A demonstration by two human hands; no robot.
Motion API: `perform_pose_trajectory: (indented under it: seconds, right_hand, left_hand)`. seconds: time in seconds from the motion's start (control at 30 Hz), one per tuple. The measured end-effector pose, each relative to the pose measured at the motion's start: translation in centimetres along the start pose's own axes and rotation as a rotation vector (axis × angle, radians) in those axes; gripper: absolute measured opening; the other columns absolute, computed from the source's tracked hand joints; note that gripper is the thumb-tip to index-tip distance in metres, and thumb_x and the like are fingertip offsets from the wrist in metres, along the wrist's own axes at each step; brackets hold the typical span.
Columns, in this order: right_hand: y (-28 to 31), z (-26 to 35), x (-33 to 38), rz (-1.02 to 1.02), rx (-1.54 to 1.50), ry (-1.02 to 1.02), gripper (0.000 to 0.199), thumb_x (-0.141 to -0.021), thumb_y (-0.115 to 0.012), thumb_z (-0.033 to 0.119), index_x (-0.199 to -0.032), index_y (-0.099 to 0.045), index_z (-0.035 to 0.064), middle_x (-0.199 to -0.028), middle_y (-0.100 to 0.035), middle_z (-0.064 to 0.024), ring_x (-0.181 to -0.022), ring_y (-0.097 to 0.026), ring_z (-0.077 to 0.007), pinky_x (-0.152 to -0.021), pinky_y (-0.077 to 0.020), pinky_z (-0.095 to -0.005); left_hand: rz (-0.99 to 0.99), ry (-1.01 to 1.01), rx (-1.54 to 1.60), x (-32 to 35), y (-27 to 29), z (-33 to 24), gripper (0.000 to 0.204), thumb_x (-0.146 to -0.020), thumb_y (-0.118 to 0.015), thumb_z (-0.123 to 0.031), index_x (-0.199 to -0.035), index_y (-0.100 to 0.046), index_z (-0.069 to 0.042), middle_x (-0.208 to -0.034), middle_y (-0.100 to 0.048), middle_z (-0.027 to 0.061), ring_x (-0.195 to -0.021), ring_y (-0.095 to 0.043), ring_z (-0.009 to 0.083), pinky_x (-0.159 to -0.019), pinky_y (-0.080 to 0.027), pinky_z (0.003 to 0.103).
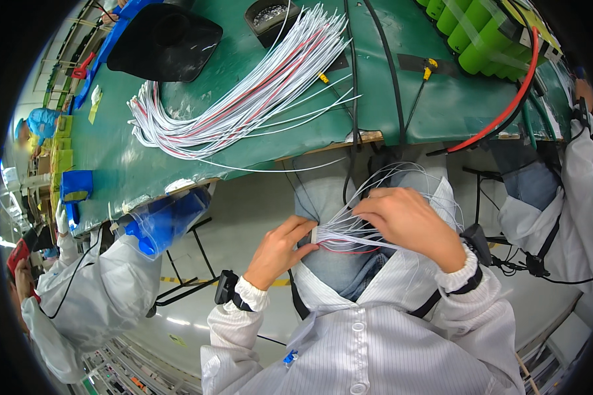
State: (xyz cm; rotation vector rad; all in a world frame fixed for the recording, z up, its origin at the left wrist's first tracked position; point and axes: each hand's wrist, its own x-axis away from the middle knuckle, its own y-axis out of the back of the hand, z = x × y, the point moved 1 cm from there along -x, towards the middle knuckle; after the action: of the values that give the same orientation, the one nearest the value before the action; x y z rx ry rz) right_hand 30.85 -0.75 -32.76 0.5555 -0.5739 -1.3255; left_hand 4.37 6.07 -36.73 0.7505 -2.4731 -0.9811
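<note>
Above my lap, my left hand [283, 249] pinches a small white connector [314, 235] between thumb and fingers. Thin white wires [349, 232] fan out from the connector to the right, with a red one along the lower side. My right hand [402, 220] is closed on some of these wires, a short way from the connector; its fingertips are partly hidden by the hand. The loose wire ends curve up and around behind my right hand. On the table ahead lies a thick bundle of white wires [237, 108] with a few red and black ones among them.
The green table [250, 155] bears a black tray [165, 43], a dark box of scraps [270, 20], black cables [392, 66] and a green battery pack [478, 33] with a red cable [507, 108]. Co-workers in white coats sit to my left [112, 283] and right [540, 217].
</note>
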Motion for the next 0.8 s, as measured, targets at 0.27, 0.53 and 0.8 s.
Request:
perform_pose_trajectory:
  seconds: [0.27, 0.53, 0.8]
  right_hand:
    - [1.9, -1.3, 2.6, -0.017, -0.066, -0.093, 0.01, -0.085, -0.069, 0.007, -0.091, -0.076, 0.0041, -0.083, -0.07, -0.0103, -0.073, -0.067, -0.0306, -0.065, -0.0518, -0.0395]
    - [3.6, -2.2, 5.8, -0.238, -0.188, -0.253, 0.005, -0.084, -0.075, 0.004, -0.088, -0.077, 0.003, -0.073, -0.066, -0.0068, -0.059, -0.054, -0.0169, -0.055, -0.0411, -0.0303]
    - [4.1, -2.4, 7.2, -0.348, -0.194, -0.277, 0.005, -0.08, -0.078, 0.003, -0.085, -0.077, 0.0036, -0.069, -0.063, -0.0026, -0.056, -0.044, -0.011, -0.052, -0.0339, -0.0277]
  left_hand:
    - [-0.043, -0.053, -0.009, 0.0, -0.4, 0.6, 0.045, -0.073, -0.087, -0.011, -0.114, -0.072, -0.005, -0.108, -0.07, 0.0068, -0.089, -0.071, 0.0248, -0.079, -0.059, 0.035]
    - [-0.039, -0.074, 0.024, -0.4, -0.4, 0.5, 0.045, -0.071, -0.088, -0.01, -0.113, -0.073, -0.003, -0.107, -0.071, 0.0074, -0.087, -0.071, 0.0249, -0.078, -0.058, 0.034]
    - [-0.022, -0.009, 0.054, -0.3, -0.2, 0.5, 0.042, -0.072, -0.087, -0.009, -0.111, -0.073, -0.004, -0.107, -0.071, 0.0074, -0.09, -0.07, 0.0285, -0.079, -0.058, 0.037]
